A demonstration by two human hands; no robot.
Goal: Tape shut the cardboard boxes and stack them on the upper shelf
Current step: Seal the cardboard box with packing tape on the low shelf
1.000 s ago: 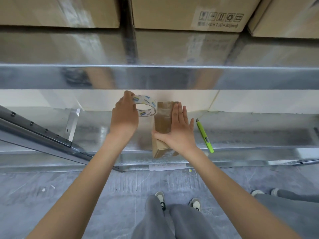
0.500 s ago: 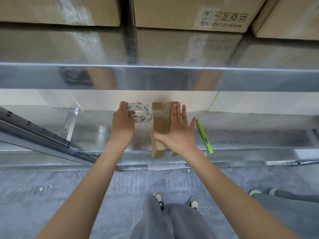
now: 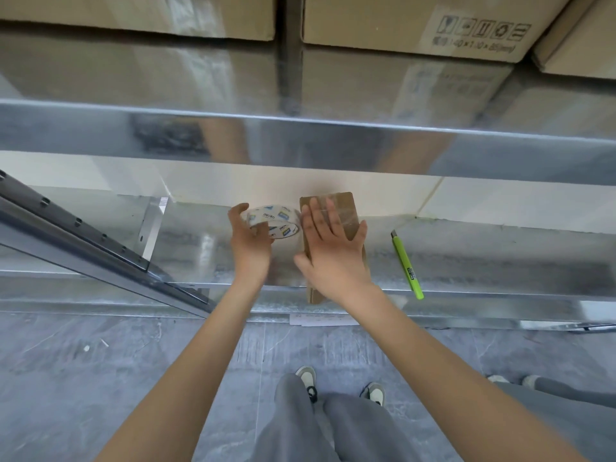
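A small brown cardboard box [image 3: 340, 208] lies on the lower metal shelf [image 3: 500, 261], with clear tape shining across its top. My right hand [image 3: 333, 261] rests flat on it, fingers spread, covering most of the lid. Just left of the box sits a white roll of tape [image 3: 278, 221] with blue marks, low on the shelf. My left hand [image 3: 250, 248] grips it, thumb on the outer side and fingers at the core. The upper shelf [image 3: 300, 141] runs across above, carrying larger cardboard boxes [image 3: 416, 25].
A lime-green utility knife [image 3: 408, 265] lies on the lower shelf right of the box. A slanted perforated metal rail [image 3: 83, 241] crosses at the left. Another person's legs and shoes [image 3: 550, 391] stand on the grey floor at the right.
My left hand has brought the tape roll down and closer to the box's left side. My right hand has slid slightly left across the box top.
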